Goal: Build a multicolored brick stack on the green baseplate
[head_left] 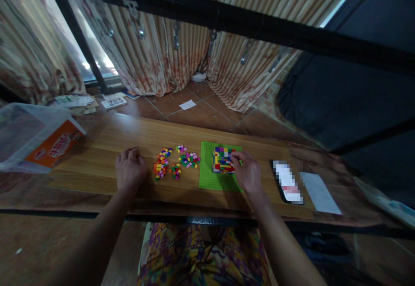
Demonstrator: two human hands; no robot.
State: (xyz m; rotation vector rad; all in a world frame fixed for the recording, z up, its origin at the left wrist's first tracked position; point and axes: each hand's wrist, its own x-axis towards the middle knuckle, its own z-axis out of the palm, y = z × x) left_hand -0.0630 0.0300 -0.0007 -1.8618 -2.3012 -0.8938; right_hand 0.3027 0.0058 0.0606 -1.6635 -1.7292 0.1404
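So, the brick build (222, 161) sits just left of the right hand (248, 171), right at its fingertips.
Right hand's clearly the nearer one: thumb and finger come in from the build's right side in a narrow pinch, though I honestly can't tell if there's a brick between them or if they're actually touching the build. Left hand (131, 169) is way off, loosely curled on the bench (181, 193), and I can't see if anything's under it; the loose bricks (161, 165) are just to its right. The build stands upright on the green baseplate (207, 181), sides roughly squared up with the plate's edges. It's pretty boxy, so no obvious pointing end, and the long axis is too close to call.
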